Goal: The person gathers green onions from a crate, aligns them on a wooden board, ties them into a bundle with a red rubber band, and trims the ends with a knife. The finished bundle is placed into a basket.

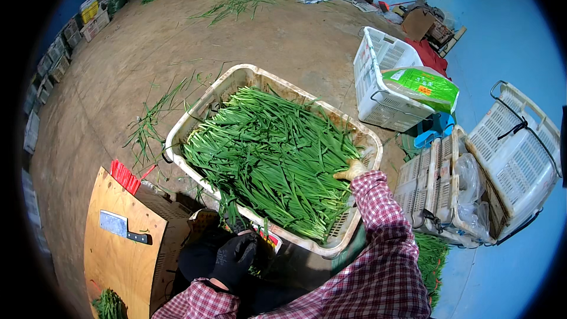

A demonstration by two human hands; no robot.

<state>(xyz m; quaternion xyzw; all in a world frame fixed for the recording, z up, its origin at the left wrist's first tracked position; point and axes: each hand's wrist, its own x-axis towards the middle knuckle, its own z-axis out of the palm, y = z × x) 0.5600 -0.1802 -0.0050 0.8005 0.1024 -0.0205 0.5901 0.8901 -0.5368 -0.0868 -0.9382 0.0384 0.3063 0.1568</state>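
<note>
A large, dirt-stained white plastic crate lies before me, filled with long green leafy stalks that look like garlic chives. My right hand, in a pale glove, rests on the stalks at the crate's right end. Its fingertips partly sink among the leaves, so its grip is unclear. Over my lap, just outside the near rim, is my left hand in a black glove. Its fingers are bent, and whether they hold anything is hard to see. Some leaves hang over the rim above it.
At left, a wooden board bears a cleaver and a bundle of chives. Red strips stand behind it. Rightward are a white crate with a green bag and stacked crates. Loose leaves litter the floor.
</note>
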